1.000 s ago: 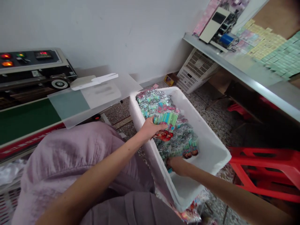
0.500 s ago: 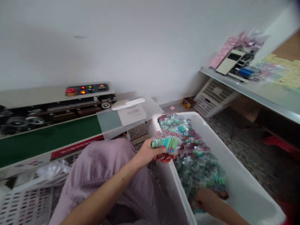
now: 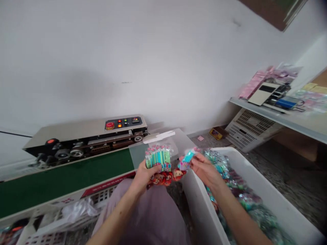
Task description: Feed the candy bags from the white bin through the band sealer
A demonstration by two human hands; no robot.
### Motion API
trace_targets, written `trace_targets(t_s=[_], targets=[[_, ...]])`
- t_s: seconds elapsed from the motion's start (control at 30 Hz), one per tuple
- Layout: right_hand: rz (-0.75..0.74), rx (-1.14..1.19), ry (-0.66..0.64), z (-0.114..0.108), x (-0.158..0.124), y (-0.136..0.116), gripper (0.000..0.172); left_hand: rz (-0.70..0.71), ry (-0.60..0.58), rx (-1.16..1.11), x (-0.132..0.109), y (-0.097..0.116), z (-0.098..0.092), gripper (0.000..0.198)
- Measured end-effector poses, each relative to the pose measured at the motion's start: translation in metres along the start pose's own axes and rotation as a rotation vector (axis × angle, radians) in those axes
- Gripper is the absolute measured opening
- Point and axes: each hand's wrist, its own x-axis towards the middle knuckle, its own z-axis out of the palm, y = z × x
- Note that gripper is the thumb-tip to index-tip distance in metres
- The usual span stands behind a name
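My left hand [image 3: 143, 175] is closed around a row of small clear-wrapped doll packets [image 3: 159, 158], striped green and blue along the upper part with red-haired heads at the lower end. To the right of that row, my right hand [image 3: 205, 168] pinches a single doll packet [image 3: 187, 157], turquoise with a red-haired head hanging at the lower left. Its head end is close to the row; I cannot tell whether they touch. Below my right forearm, many more shiny wrapped packets [image 3: 246, 195] fill part of a white tub [image 3: 204, 211].
A belt machine with a green belt [image 3: 76, 180] and a control panel [image 3: 124, 123] with lit buttons stands to the left. White perforated baskets [image 3: 48, 238] sit below it. At right is a table [image 3: 293, 120] bearing a device [image 3: 265, 93], with a white crate [image 3: 250, 126] underneath.
My right hand has come up out of the tub with one doll packet, beside the row in my left hand. The left hand has shifted left, and the view has tilted.
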Motion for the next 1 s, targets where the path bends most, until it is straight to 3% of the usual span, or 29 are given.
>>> trace_targets(t_s=[0.13,0.3,0.43,0.6,0.77,0.9,1.0], targets=[[-0.016,0.062,-0.025,0.031,0.062,0.026,0.033,0.005,0.077,0.024,0.019,0.008,-0.031,0.052],[-0.012,-0.055,0.041,0.044,0.107,0.049,0.041,0.004,0.142,0.021,0.052,0.010,-0.049,0.043],[-0.030,-0.246,0.168,0.037,0.138,0.064,0.046,0.018,0.105,0.037,0.084,0.005,-0.046,0.037],[-0.117,-0.517,0.331,0.015,0.173,0.080,0.040,0.021,0.053,0.101,0.122,-0.004,-0.026,0.037],[-0.253,-0.789,0.393,0.009,0.174,0.091,0.051,0.059,0.105,0.348,0.149,-0.007,-0.004,0.038],[-0.458,-1.190,0.274,0.021,0.153,0.099,0.054,0.122,0.180,0.660,0.154,0.001,0.002,0.040],[-0.508,-1.449,0.124,0.031,0.139,0.104,0.049,0.153,0.231,0.848,0.148,0.007,-0.004,0.039]])
